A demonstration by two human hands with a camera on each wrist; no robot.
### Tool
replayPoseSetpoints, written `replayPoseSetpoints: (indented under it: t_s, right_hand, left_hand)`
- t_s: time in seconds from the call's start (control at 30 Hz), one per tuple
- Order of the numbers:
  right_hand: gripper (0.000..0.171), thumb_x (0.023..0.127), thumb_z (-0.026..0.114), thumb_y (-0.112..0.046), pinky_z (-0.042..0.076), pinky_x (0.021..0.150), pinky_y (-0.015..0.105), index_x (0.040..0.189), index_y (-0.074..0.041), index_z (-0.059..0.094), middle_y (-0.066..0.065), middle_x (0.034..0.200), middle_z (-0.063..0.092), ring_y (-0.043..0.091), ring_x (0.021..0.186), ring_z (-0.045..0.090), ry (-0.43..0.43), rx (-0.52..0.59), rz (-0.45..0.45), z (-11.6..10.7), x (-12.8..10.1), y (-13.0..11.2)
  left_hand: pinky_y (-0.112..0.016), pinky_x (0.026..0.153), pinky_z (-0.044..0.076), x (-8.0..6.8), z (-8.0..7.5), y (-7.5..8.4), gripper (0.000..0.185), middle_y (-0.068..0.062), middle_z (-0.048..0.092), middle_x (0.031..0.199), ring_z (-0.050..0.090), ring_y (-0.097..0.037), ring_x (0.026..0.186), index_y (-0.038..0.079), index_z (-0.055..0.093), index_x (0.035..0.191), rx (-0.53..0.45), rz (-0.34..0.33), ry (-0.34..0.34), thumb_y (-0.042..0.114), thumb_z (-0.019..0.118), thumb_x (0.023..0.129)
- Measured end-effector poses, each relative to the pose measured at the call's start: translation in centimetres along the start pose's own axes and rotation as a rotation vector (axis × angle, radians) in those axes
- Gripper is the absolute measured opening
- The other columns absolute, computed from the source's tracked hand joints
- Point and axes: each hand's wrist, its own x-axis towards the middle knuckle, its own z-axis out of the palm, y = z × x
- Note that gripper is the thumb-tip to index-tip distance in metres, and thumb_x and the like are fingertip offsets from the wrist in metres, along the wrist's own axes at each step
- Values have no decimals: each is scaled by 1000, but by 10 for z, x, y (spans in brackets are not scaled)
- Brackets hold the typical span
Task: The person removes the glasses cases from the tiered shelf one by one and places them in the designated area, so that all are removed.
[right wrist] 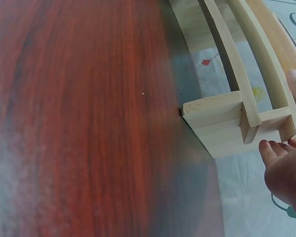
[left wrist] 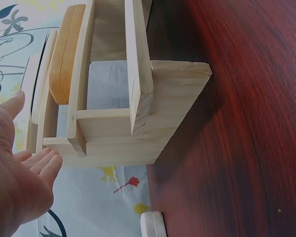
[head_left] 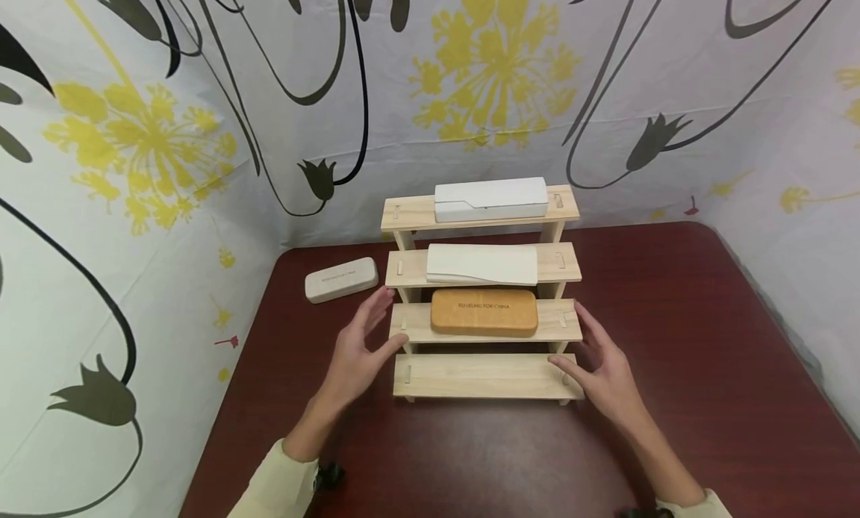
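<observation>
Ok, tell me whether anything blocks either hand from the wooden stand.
Nothing visible does: the left hand and right hand are at opposite ends of the wooden stand. The pale case left of it isn't in between.

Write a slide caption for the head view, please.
Left hand and right hand flank a four-tier rack; an orange case rests two tiers below a white box.

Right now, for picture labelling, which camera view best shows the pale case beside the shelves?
The head view, because it shows the pale case whole, from above; left wrist view catches only part, at the bottom edge; right wrist view, none.
</observation>
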Motion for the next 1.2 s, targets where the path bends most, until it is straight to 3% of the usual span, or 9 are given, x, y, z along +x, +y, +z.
replayPoseSetpoints:
  t_s: [0.17,0.37,0.63,0.8,0.9,1.07,1.2]
  right_hand:
    - [102,84,82,16,44,111,16,167,-17,33,20,166,40,7,145,48,1,7,4,0,2,-1]
    - [102,84,83,14,45,108,15,168,-14,33,19,167,39,4,143,49,3,-1,29,1,3,-4]
    - [101,84,81,17,54,96,18,168,-10,31,28,166,36,5,133,58,-1,51,17,2,6,-4]
    - [101,85,81,16,52,100,17,168,-11,31,21,169,33,6,137,55,-4,36,11,2,7,-4]
    - [102,85,82,14,50,103,16,168,-17,32,14,171,32,6,141,51,-2,20,16,2,7,-4]
    - [102,86,83,12,49,103,15,168,-22,33,9,172,32,5,143,48,5,-4,28,3,8,-4]
    - [101,86,84,11,48,104,14,167,-21,34,7,173,31,6,145,46,12,-6,28,4,9,-4]
  left_hand:
    - [-38,120,41,1,4,6,80,-20,51,158,49,-33,147,0,41,159,4,-1,-7,-4,82,91]
    - [-46,119,41,2,5,31,72,-31,50,154,49,-43,144,-12,43,152,-5,20,-6,-9,80,90]
    - [-50,116,44,2,6,46,66,-24,56,152,53,-44,140,-11,50,149,2,32,-20,-8,81,90]
    - [-55,115,44,2,8,42,67,-24,56,152,53,-45,140,-10,51,149,3,42,-26,-8,81,89]
    - [-56,115,43,1,11,31,69,-22,55,153,53,-44,140,-7,50,151,14,49,-31,-7,82,89]
    - [-51,116,45,1,15,10,73,-19,53,156,54,-40,141,-3,50,153,32,65,-46,-3,84,89]
    - [-47,116,46,2,16,5,73,-15,53,157,54,-37,141,0,51,154,20,74,-54,1,85,90]
